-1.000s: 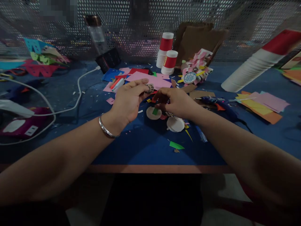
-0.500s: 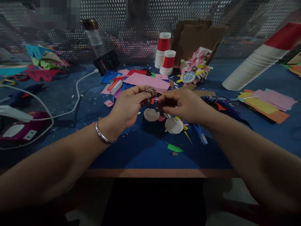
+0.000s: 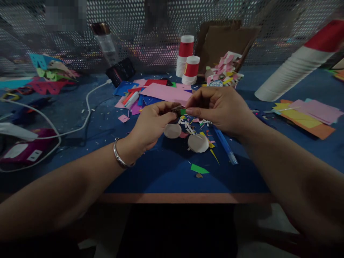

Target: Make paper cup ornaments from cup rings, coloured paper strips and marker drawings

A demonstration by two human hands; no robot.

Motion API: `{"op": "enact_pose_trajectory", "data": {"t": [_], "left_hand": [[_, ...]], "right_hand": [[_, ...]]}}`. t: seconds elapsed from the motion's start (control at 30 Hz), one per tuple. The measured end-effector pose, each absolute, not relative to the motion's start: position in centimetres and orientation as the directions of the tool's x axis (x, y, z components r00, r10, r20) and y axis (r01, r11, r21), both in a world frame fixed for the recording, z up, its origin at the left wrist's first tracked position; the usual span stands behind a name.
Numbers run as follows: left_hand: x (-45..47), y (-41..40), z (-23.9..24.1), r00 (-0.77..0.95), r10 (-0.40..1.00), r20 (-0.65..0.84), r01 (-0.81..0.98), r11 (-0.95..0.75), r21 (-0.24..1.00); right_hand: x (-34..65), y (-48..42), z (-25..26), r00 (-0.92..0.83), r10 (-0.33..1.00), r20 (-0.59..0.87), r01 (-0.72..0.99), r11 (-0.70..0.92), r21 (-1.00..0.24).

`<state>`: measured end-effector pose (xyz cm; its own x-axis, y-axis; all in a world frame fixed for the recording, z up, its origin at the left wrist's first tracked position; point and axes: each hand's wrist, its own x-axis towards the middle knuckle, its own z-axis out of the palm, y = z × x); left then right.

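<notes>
My left hand (image 3: 152, 122) pinches a small brownish craft piece (image 3: 176, 111) above the blue table. My right hand (image 3: 221, 107) meets it from the right, its fingertips pinched on a small green paper bit (image 3: 183, 111) that touches the craft piece. Just below the hands lie two pale paper discs (image 3: 172, 130) (image 3: 198, 143) among coloured paper scraps. A silver bangle (image 3: 119, 158) sits on my left wrist.
A blue pen (image 3: 225, 146) lies right of the discs and a green paper scrap (image 3: 199, 168) near the table's front edge (image 3: 185, 197). Pink paper sheets (image 3: 166, 94), red-and-white cup stacks (image 3: 188, 59), a paper craft pile (image 3: 224, 71), a white cable (image 3: 88, 107) and a perforated metal screen stand behind.
My right hand rose off the table scraps with a green bit and came up to the craft piece in my left hand. My left hand dropped slightly.
</notes>
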<state>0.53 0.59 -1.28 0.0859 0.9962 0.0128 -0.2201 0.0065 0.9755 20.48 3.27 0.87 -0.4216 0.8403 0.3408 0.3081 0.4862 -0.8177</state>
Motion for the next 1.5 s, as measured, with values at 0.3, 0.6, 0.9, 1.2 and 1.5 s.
{"op": "enact_pose_trajectory", "data": {"t": [0.3,0.6,0.9,1.2,1.5], "left_hand": [[0.73,0.12,-1.01,0.124,0.992,0.004,-0.178,0.019,0.984],[0.48,0.18,-1.56,0.160,0.982,0.099,-0.141,-0.076,0.987],[0.42,0.42,-1.81,0.175,0.975,0.139,-0.139,-0.115,0.984],[0.54,0.20,-1.35,0.152,0.982,0.116,-0.089,-0.103,0.991],[0.23,0.18,-1.52,0.189,0.970,0.156,-0.081,-0.143,0.986]], "right_hand": [[20.57,3.52,0.74,-0.433,0.840,0.329,0.354,0.493,-0.794],[20.54,3.43,0.74,-0.443,0.834,0.329,0.365,0.503,-0.784],[20.31,3.18,0.89,-0.460,0.821,0.339,0.340,0.515,-0.787],[20.30,3.18,0.81,-0.481,0.807,0.342,0.313,0.523,-0.793],[20.37,3.06,0.92,-0.477,0.823,0.307,0.322,0.489,-0.811]]}}
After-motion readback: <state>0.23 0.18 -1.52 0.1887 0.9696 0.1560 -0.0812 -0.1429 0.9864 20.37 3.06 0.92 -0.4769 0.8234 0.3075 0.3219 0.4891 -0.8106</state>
